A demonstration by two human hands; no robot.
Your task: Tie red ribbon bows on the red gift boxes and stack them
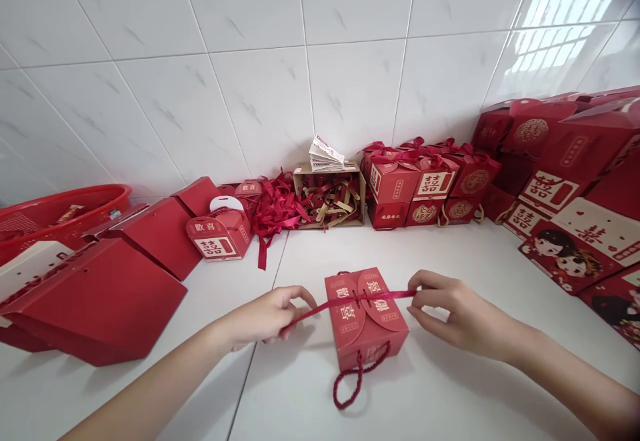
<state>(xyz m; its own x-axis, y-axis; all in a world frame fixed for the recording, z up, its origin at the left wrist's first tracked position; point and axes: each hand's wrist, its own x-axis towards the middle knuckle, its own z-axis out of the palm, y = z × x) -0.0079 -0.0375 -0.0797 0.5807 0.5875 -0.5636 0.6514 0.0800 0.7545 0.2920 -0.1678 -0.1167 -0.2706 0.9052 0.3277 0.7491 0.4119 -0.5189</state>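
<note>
Nearest us, a dark red cord (pixel 346 406) loops from the front of a red box (pixel 370 342), which sits on the white counter (pixel 295 394) between our hands. Our left hand (pixel 273 314) has its grip pinched on one side of a red ribbon (pixel 325 306); our right hand (pixel 455 314), thumb and fingertips together, pinches the other end. The ribbon crosses the middle of the box's top, where rounded flaps meet.

Farther off on our left lie large red cartons (pixel 115 294), a red basket (pixel 95 194) behind them. A smaller box (pixel 220 241) stands beside a ribbon heap (pixel 277 204). Next to that, white cards (pixel 326 155) rest on an open carton (pixel 363 204). Ribbon-topped boxes (pixel 435 184) follow, then taller stacks (pixel 570 147) at right, before the tiled wall (pixel 250 21).
</note>
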